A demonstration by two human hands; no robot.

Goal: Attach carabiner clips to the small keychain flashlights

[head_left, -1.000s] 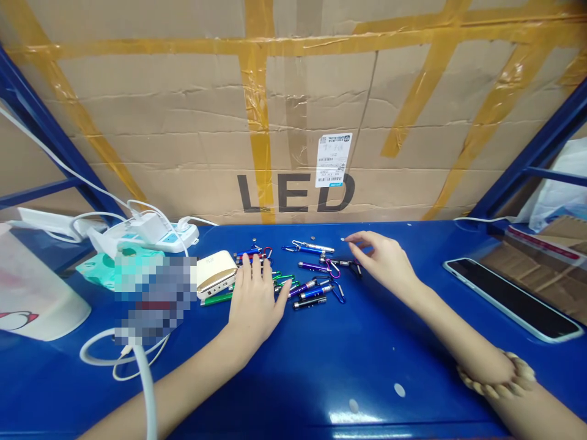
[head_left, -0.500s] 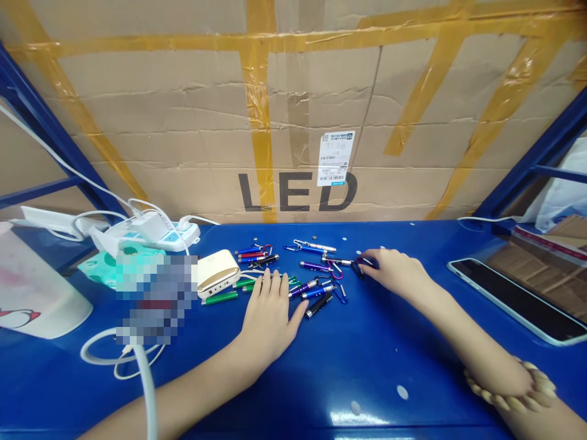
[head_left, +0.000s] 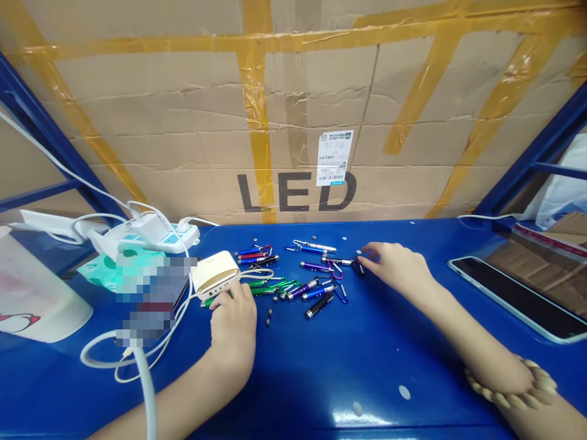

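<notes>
My left hand [head_left: 233,327] has its fingers curled against the near edge of a small white-and-gold box-shaped device [head_left: 215,274] with ports and a white cable. Part of a green penlight [head_left: 207,302] shows beside those fingertips, the rest covered. My right hand [head_left: 397,267] pinches the black clip end of a slim penlight [head_left: 337,261] lying on the table. Between the hands lie several penlights with carabiners: a purple one [head_left: 314,266], a blue one [head_left: 318,292], a black one [head_left: 319,305] and a red one [head_left: 252,255]. Small button-like pieces [head_left: 269,316] lie near my left hand.
A blue metal table [head_left: 321,379] carries everything, backed by a large taped cardboard box [head_left: 183,134]. At left are a power strip [head_left: 181,239], a teal packet [head_left: 98,267], cables and a white container [head_left: 41,293]. A phone [head_left: 518,299] lies at right.
My left hand has moved left from the green penlights to the white device, its fingers now curled. The device and its cable have shifted slightly. My right hand stays almost in place.
</notes>
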